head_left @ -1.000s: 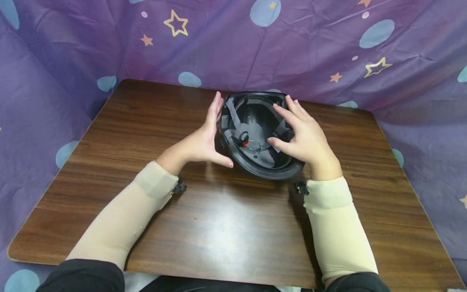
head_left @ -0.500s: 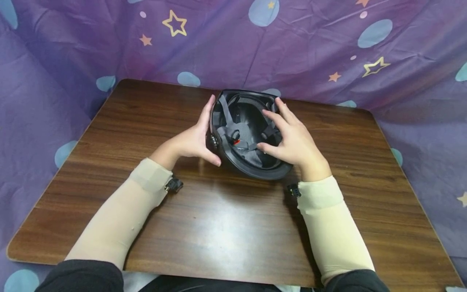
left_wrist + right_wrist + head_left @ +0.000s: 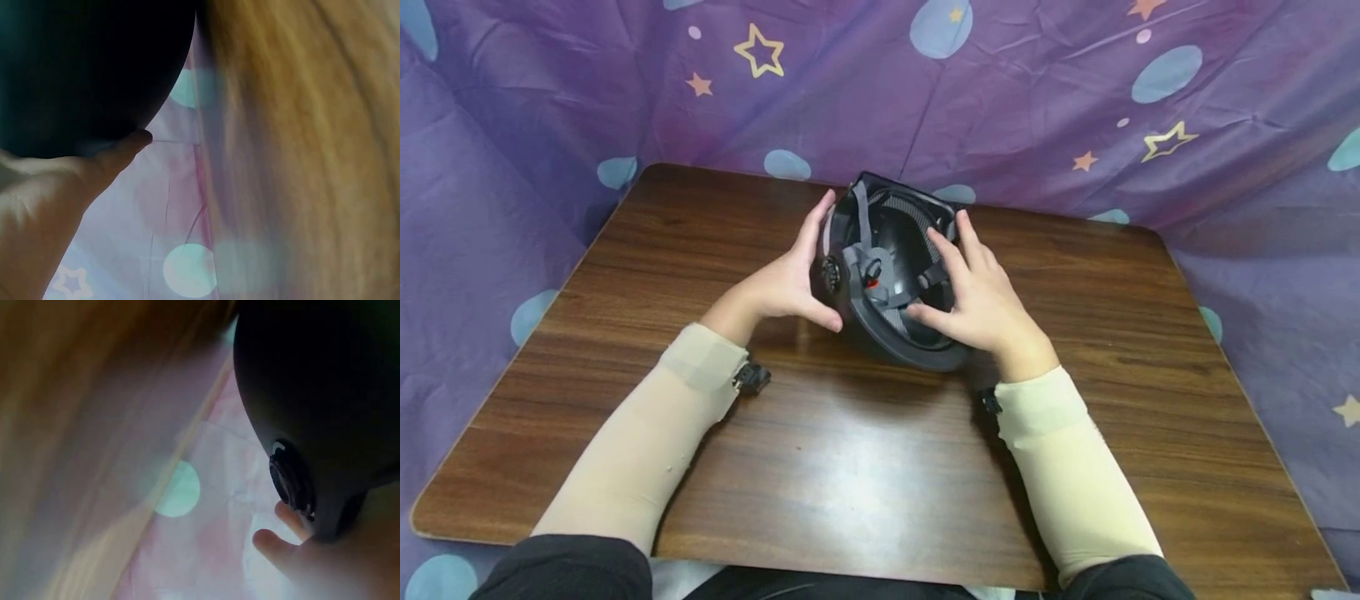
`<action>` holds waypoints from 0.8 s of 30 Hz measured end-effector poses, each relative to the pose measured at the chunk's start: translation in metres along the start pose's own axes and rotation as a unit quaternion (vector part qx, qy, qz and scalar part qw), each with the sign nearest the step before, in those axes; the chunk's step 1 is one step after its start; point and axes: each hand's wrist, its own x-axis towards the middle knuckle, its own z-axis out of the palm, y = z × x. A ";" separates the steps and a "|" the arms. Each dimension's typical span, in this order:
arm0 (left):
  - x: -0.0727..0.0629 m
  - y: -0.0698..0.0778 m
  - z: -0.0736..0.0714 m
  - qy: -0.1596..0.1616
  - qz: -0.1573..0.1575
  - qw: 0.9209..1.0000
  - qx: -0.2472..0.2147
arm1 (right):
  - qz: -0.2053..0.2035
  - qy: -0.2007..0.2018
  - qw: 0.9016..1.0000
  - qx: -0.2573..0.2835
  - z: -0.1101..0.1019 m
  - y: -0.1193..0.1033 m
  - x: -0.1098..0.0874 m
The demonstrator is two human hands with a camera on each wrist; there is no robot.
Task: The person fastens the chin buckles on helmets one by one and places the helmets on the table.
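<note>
Between both hands a black helmet [image 3: 880,325] is held with its opening toward the head camera, tilted, above a shadow on the table. Grey straps [image 3: 863,221] and a small red-marked buckle [image 3: 872,277] show inside. On the left side of its shell is a round pivot [image 3: 831,273]. My left hand [image 3: 778,287] presses that side, fingers and thumb spread; in the left wrist view the thumb [image 3: 119,159] lies straight along the dark shell. My right hand [image 3: 985,304] supports the other side, its thumb and fingers spread, overlapping the opening in the head view.
A brown wood-grain table [image 3: 850,483] lies beneath the hands. Behind it hangs a purple curtain [image 3: 865,92] with stars and pale blue spots. A small wrist camera [image 3: 751,377] sits at the left cuff.
The helmet has moved left and turned, so more of its left outer side and the round pivot show. Both hands have shifted left with it, the right one more.
</note>
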 end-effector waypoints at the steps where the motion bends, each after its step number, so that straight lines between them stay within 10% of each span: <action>1: 0.000 0.000 -0.001 0.001 0.005 1.000 -0.004 | 0.006 -0.009 1.000 0.000 0.001 -0.001 0.000; 11: -0.001 0.003 -0.003 0.019 0.026 0.999 0.014 | 0.091 -0.123 0.988 0.032 0.011 -0.014 -0.001; 24: -0.002 -0.008 -0.006 -0.033 0.015 0.998 -0.046 | 0.132 -0.213 0.944 0.215 0.023 -0.010 0.000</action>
